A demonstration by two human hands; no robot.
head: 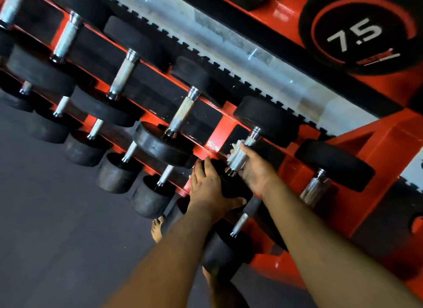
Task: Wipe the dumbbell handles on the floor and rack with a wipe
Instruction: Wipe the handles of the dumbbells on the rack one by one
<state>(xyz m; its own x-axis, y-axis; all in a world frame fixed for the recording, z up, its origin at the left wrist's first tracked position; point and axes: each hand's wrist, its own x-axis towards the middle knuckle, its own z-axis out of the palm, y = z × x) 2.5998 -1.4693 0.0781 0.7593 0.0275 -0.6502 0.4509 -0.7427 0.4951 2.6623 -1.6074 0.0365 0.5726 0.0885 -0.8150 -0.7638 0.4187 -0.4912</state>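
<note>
A red rack (pixel 219 133) holds rows of black dumbbells with chrome knurled handles. My right hand (pixel 254 170) grips the chrome handle (pixel 242 155) of one dumbbell on the upper row, with a white wipe (pixel 235 148) wrapped between palm and metal; the wipe's edge sticks out on the handle's left. My left hand (pixel 208 186) holds the near black head (pixel 231 184) of that same dumbbell, fingers over its left side and thumb below it.
More dumbbells sit on the same row, such as one handle (pixel 183 111) to the left and one (pixel 314 188) to the right. A lower row (pixel 151 200) runs below. A black plate marked 7.5 (pixel 359 32) is at top right. My bare foot (pixel 158 229) stands on dark floor (pixel 57 239).
</note>
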